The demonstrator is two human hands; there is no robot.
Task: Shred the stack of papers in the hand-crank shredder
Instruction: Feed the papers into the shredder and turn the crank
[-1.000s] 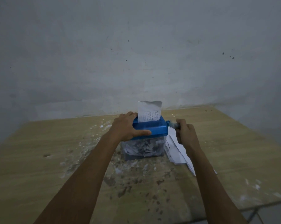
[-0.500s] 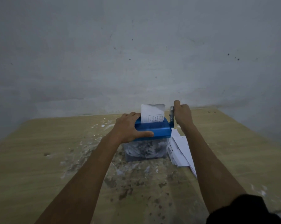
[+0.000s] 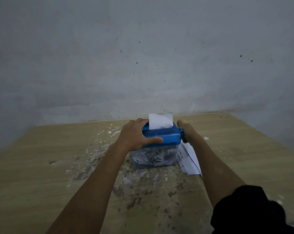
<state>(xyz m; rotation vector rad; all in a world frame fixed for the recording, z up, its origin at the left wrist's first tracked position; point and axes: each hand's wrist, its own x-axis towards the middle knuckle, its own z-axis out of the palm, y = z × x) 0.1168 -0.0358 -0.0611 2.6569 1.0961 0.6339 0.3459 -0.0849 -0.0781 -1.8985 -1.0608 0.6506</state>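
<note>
A small hand-crank shredder with a blue top (image 3: 168,138) and a clear bin (image 3: 153,157) full of paper shreds stands on the wooden table (image 3: 41,166). A white printed sheet (image 3: 160,121) sticks upright out of its slot. My left hand (image 3: 136,135) grips the left end of the blue top, thumb along its front edge. My right hand (image 3: 185,130) is at the right end, wrapped round the crank handle, which it mostly hides. A stack of white papers (image 3: 188,159) lies on the table right of the shredder, partly under my right forearm.
Paper scraps and dark stains (image 3: 126,179) litter the table around and in front of the shredder. A grey wall (image 3: 142,56) rises right behind the table's far edge. My dark sleeve (image 3: 252,213) fills the lower right corner.
My right hand has swung the crank from its raised position over toward the far side and down. The sheet has sunk lower into the slot. My left hand has stayed on the blue top.
</note>
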